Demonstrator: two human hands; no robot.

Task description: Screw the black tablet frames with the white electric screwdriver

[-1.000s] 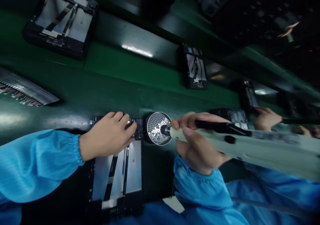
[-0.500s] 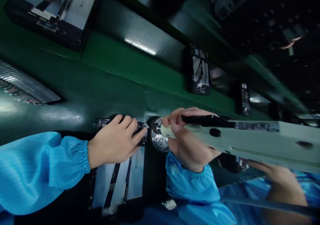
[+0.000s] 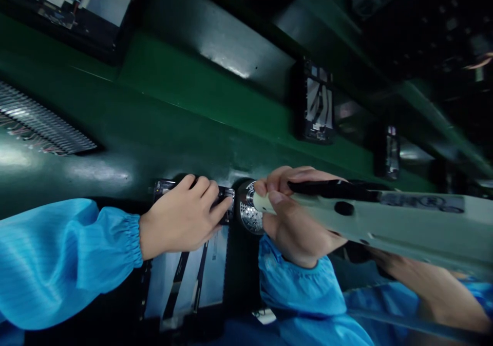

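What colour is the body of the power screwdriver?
Pale grey-green body on the power screwdriver, with a black lever; head view.

Four open devices (image 3: 188,274) (one screwdriver (image 3: 385,217))

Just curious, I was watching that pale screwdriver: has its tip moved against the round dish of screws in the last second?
Yes. The screwdriver tip has slid left across the round dish, from its right rim to its middle, toward the left hand.

Blue sleeves (image 3: 69,264), green bench (image 3: 162,115), perforated silver dish (image 3: 248,215)
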